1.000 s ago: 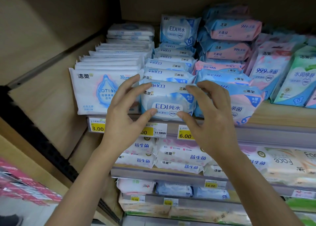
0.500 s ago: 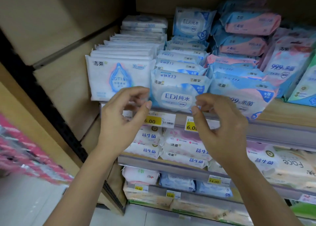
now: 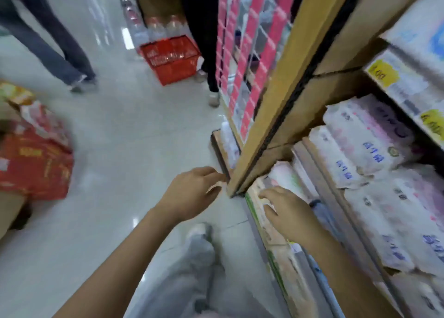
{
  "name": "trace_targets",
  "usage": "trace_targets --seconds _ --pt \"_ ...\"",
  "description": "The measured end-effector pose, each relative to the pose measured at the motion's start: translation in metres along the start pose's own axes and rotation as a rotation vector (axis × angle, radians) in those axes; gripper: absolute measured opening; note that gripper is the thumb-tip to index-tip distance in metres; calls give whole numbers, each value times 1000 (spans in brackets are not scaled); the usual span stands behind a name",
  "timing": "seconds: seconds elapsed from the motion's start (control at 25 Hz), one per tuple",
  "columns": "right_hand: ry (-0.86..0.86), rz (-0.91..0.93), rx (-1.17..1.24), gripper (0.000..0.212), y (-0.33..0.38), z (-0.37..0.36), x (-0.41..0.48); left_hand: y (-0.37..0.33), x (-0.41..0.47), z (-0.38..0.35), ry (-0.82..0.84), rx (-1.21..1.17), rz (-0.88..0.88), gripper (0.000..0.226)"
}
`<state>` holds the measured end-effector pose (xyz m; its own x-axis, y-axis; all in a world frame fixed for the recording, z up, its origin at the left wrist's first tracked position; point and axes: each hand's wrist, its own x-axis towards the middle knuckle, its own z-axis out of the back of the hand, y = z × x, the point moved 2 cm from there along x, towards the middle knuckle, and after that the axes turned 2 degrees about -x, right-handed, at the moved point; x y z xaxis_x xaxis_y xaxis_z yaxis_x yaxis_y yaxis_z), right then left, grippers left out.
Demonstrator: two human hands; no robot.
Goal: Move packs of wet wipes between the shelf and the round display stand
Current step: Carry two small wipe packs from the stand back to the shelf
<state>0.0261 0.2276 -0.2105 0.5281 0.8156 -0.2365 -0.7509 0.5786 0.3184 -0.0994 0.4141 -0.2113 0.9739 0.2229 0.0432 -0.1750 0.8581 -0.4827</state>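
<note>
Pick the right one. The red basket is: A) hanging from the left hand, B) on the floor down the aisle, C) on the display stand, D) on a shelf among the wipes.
B: the red basket sits on the floor down the aisle, beside a standing person's legs, while the left hand and right hand are both empty, far from it.

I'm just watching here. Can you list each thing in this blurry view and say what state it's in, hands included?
Left hand: empty, fingers loosely curled, hanging over the floor.
Right hand: empty, fingers spread, in front of the lower shelf.
Wet wipe packs: stacked on the shelves, sealed as far as the blur shows.
Red basket: upright on the floor; contents unclear.
Price tags: fixed along the shelf edge.
</note>
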Motion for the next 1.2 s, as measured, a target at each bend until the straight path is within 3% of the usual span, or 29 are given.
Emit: trace_targets --seconds 0.16,0.32,0.52,0.64,0.84,1.2 --pt "301 310 -135 35 83 -65 36 52 -141 -20 94 -55 488 33" --pt "401 674 -216 40 232 -113 68 79 -300 -21 -85 -140 975 36" --pt "445 1010 -295 38 418 -185 59 92 -460 -22 -334 -239 1357 36" --pt "557 1092 -332 37 507 -245 44 117 -543 -13 -390 -277 1468 36" --pt "699 995 -418 37 593 -308 37 198 -642 42 -364 -285 1516 35" --pt "810 892 -551 38 721 -375 125 412 -691 160 -552 -245 1510 34"
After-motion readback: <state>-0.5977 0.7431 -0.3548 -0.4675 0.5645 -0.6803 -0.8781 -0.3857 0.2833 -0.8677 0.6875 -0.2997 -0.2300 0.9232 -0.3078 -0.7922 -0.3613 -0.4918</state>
